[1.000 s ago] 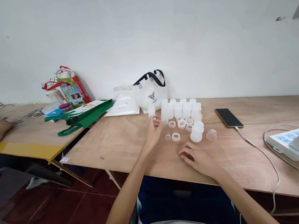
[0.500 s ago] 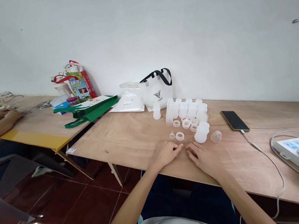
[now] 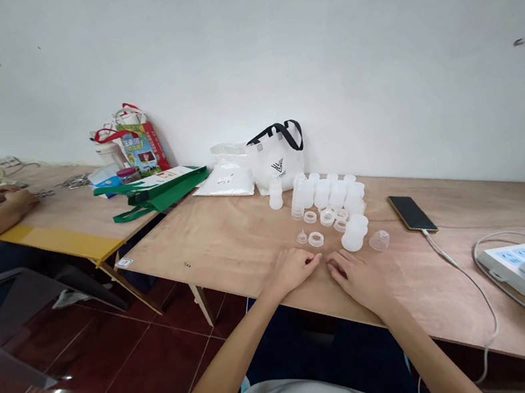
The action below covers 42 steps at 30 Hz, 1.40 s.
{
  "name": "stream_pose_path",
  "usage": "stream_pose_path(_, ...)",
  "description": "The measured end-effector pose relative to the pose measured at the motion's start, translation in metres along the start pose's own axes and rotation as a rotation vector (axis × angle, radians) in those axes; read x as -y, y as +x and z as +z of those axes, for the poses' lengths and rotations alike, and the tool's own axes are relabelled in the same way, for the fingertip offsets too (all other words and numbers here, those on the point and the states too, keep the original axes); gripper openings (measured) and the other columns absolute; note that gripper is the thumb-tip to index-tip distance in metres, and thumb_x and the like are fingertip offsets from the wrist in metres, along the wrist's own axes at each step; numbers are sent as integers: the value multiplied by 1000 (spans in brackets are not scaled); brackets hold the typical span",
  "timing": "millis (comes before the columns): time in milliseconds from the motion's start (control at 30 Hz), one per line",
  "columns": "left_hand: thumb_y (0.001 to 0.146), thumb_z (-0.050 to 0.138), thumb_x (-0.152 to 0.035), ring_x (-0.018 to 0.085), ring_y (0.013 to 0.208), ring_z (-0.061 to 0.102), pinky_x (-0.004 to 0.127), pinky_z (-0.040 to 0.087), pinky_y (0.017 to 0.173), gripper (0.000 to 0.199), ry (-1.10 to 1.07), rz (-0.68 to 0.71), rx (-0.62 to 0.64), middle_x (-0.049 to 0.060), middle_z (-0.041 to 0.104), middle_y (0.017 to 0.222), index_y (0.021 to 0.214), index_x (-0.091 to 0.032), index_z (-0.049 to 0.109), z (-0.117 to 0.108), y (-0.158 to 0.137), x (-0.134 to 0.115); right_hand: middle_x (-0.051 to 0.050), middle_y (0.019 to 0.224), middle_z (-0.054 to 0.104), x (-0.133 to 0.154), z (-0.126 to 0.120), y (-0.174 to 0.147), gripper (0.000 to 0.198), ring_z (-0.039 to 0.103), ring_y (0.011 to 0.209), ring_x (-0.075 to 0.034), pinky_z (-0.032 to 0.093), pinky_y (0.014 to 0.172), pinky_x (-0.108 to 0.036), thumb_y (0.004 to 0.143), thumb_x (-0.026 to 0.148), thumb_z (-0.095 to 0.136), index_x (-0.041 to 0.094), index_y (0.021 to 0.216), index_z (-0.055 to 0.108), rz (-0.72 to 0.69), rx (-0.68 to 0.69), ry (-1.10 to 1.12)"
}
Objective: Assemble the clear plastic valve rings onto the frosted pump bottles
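Two hands are resting palm-down on the surface: left hand and right hand, fingers loosely spread, holding nothing. Beyond the fingertips, the white ring is lying apart, beside the small clear cap.

1. Both hands rest on the table at its near edge: left hand beside right hand.
2. Ring lies just beyond the hands; bottle cluster farther back.
3. Phone lies right of the cluster; tote bag behind it, at the wall.
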<state>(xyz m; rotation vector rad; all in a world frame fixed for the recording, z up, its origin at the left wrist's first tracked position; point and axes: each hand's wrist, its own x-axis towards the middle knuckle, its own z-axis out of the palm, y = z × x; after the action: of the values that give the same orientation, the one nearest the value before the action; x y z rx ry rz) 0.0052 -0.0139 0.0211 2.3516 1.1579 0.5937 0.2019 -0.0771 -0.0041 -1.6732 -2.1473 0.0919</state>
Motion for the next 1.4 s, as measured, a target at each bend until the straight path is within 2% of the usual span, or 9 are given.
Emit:
stream_pose_path(233,101,49,-44,14,56,45,32,19,58,53,13,7,-2,1,59,59,56,-17,54,3,1,3,-4,99,70,-1,0,1,23,68,83,-23,48,72,-35,106,34,40,26,107,62,7,23,-4)
stream_pose_path(667,103,44,-48,15,54,45,32,23,58,58,-21,22,-18,1,54,55,54,-18,53,3,1,7,-6,103,72,5,-4,0,23,70,87,-26,51,75,-37,105,31,41,25,108,63,3,3,-29)
stream_pose_path(800,101,51,-49,16,62,53,30,27,60,38,-53,26,-22,0,64,69,80,-21,66,1,0,6,-8,116,73,6,-4,-1,31,72,95,-26,53,79,-38,105,31,43,25,133,54,15,-33,15)
stream_pose_path(900,100,52,-51,17,64,56,29,28,61,33,-70,11,-14,-1,66,73,96,-23,69,-1,0,6,-7,108,71,5,-3,-1,25,72,90,-25,53,75,-37,106,34,42,25,122,59,2,-20,-6)
stream_pose_path(1033,101,53,-47,16,67,57,28,29,61,33,-80,20,-6,0,67,75,87,-22,69,0,1,8,-9,112,64,4,-3,-1,27,70,91,-24,54,76,-37,107,37,40,24,103,63,-31,-41,-26)
stream_pose_path(1167,100,54,-41,16,68,56,28,33,63,30,-130,49,-26,0,65,74,83,-20,66,3,4,10,-8,114,65,3,-4,-1,25,69,100,-25,56,82,-39,107,38,41,25,105,62,-51,-58,45)
stream_pose_path(1233,101,52,-38,16,68,56,28,37,66,31,-150,52,-32,0,63,73,80,-20,64,3,5,10,-8,116,65,4,-4,-1,23,69,100,-26,57,81,-40,106,38,41,26,115,59,-45,-62,78)
stream_pose_path(1300,102,49,-36,17,74,58,29,42,73,28,-161,40,-87,1,63,80,85,-20,63,2,5,8,-10,127,62,5,-5,-1,28,69,100,-27,58,79,-42,105,37,41,26,128,53,-29,-90,130)
stream_pose_path(1400,103,47,-36,20,94,62,34,49,86,22,-115,2,-184,6,62,112,107,-21,63,-1,2,5,-13,138,56,5,-4,0,36,70,98,-26,59,80,-44,104,36,42,27,138,45,-6,-138,210)
